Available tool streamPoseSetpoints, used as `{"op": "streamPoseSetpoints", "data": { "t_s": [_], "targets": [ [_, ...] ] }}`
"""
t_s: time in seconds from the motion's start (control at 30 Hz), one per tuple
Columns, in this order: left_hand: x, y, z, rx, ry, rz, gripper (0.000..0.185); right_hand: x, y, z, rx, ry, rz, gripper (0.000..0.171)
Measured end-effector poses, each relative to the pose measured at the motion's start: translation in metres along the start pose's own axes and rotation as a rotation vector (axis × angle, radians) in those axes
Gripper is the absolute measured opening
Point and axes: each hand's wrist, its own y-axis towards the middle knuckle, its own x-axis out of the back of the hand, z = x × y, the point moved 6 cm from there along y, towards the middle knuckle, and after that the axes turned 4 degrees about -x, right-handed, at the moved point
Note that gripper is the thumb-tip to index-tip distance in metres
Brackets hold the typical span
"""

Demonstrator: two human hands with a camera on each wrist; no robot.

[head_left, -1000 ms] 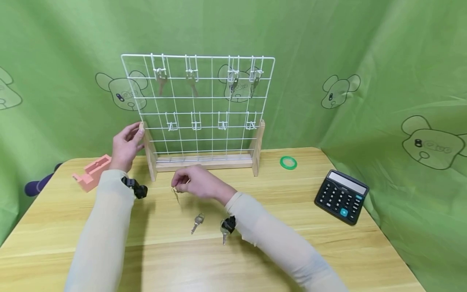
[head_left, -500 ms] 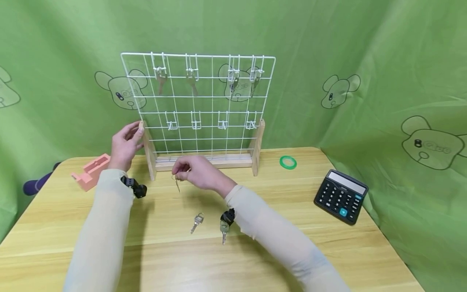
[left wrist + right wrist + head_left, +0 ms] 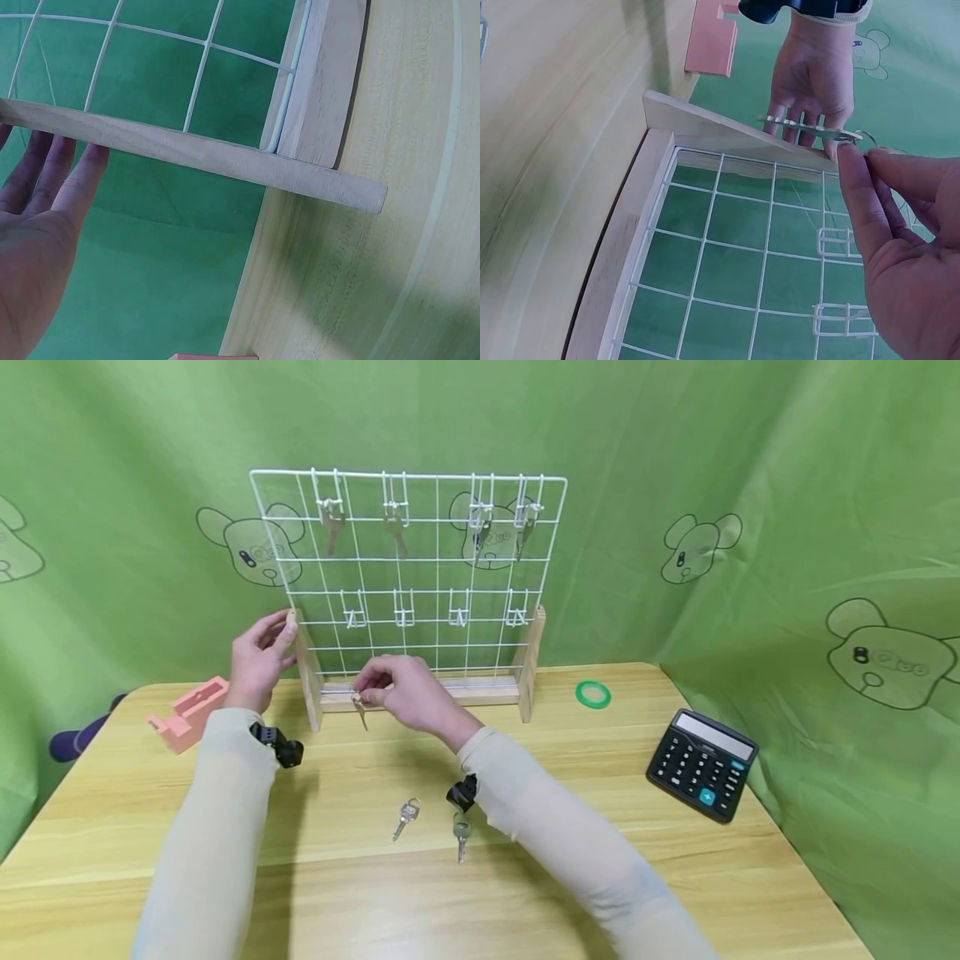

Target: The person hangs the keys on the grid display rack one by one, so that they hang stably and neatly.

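Note:
A white wire grid rack [image 3: 408, 556] stands on wooden feet at the back of the table. Several keys hang from its upper hooks; the lower hooks [image 3: 403, 610] are bare. My left hand [image 3: 264, 653] rests with straight fingers [image 3: 71, 176] against the rack's left wooden post [image 3: 195, 150]. My right hand [image 3: 396, 687] pinches a silver key [image 3: 360, 706] by its head, just in front of the rack's base. In the right wrist view the key [image 3: 804, 128] and its ring stick out from my fingertips [image 3: 847, 154]. Two more keys [image 3: 406, 817] [image 3: 461, 836] lie on the table.
A pink tape dispenser [image 3: 187, 713] sits left of the rack. A green tape ring [image 3: 593, 694] lies to its right, and a black calculator [image 3: 702, 763] lies near the table's right edge. Green cloth hangs behind and on both sides.
My right hand has lifted the pinched key from just above the table and carried it back toward the rack's base. The left hand has stayed on the post.

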Motion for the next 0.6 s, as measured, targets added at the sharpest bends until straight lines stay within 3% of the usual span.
{"op": "streamPoseSetpoints", "data": {
  "t_s": [0.6],
  "targets": [
    [0.000, 0.000, 0.002, -0.004, -0.007, 0.000, 0.053, 0.010, 0.015, 0.012, 0.051, -0.022, -0.139, 0.011]
  ]
}}
